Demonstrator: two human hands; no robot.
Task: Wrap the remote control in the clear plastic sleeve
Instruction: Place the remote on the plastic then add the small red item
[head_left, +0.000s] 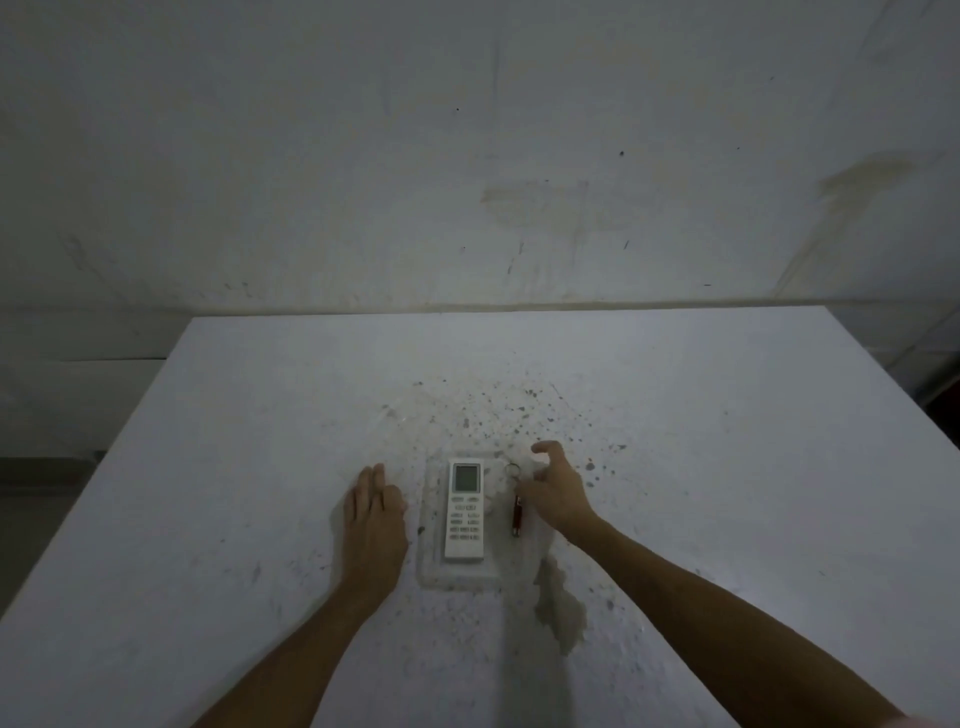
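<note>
A white remote control (466, 511) with a small screen lies face up on the white table (727, 467), lengthwise toward me. It rests on a clear plastic sleeve (434, 566), whose faint outline shows around it. My left hand (375, 514) lies flat on the table just left of the sleeve, palm down, holding nothing. My right hand (553, 493) hovers to the right of the remote with its fingers curled and apart, empty, over a dark red keychain tool.
The dark red keychain tool (516, 514) with a metal ring lies just right of the remote, under my right fingers. Dark specks and a greyish stain (561, 608) mark the tabletop. A stained wall stands behind the table's far edge.
</note>
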